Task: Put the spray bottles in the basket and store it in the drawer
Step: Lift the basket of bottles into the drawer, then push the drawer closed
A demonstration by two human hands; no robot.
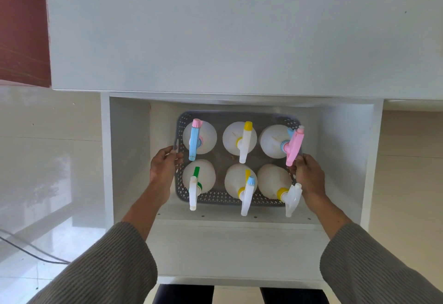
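You are looking down over a broad white table [239,28] whose top fills the upper half of the view. Below its front edge the white drawer [129,159] stands pulled out towards you. Glossy pale floor tiles [48,171] stretch to both sides, a dark red panel [21,28] shows at the upper left, and a thin cable [28,248] runs across the floor at the lower left.

The grey perforated basket [215,198] sits within the drawer's walls; you cannot tell whether it rests on the bottom. It holds six spray bottles [239,138], upright in two rows of three. Their round bodies are plain white, and only the spray heads carry colour: blue and pink at the back left, yellow in the back middle, pink at the back right, green and white at the front left.

Your left hand [164,167] has its fingers curled round the basket's left rim. Your right hand [309,176] grips the right rim, just below the pink trigger [294,145]. Ribbed grey sleeves [107,267] cover both forearms.
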